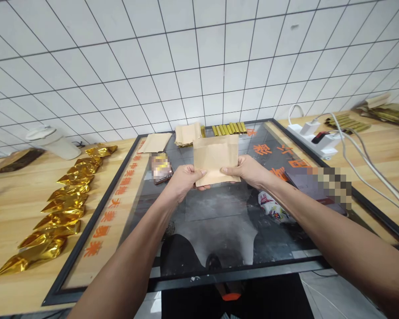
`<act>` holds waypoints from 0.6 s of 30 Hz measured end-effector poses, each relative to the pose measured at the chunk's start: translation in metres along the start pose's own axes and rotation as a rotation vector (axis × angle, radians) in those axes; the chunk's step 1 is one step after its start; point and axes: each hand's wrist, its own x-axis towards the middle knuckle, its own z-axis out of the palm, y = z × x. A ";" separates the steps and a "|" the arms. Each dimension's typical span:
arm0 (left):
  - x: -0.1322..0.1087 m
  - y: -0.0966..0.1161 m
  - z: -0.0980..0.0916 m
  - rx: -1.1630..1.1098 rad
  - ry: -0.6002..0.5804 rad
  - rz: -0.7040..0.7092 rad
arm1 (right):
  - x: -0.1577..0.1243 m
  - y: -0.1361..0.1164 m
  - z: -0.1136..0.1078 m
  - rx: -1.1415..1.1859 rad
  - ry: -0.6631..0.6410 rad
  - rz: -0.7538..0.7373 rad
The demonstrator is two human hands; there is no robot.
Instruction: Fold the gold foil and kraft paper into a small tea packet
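A brown paper bag (216,153) is held up flat above a black-framed glass panel (216,221). My left hand (186,177) pinches its lower left corner, thumb on the front face. At the lower right corner, my right hand (242,170) grips it the same way. Behind the bag lie a stack of brown paper bags (188,134) and a row of rolled yellow-green strips (229,128). Another flat brown paper sheet or bag (155,142) rests to the left. Below that sits a small dark box with a blurred top (162,168).
Folded gold foil pieces (60,217) line the wooden table on the left, near a white lidded container (56,141). On the right are a white power strip (310,139) with cables, a purplish flat item (312,186) and more yellow-green strips (347,122). A tiled wall stands behind.
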 end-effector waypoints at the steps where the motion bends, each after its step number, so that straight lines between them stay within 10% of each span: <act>1: 0.000 0.000 0.000 0.002 0.004 -0.006 | 0.001 0.000 -0.001 -0.005 0.000 0.007; 18: 0.001 0.003 -0.007 -0.008 -0.056 -0.042 | 0.000 -0.010 -0.015 0.038 -0.102 0.069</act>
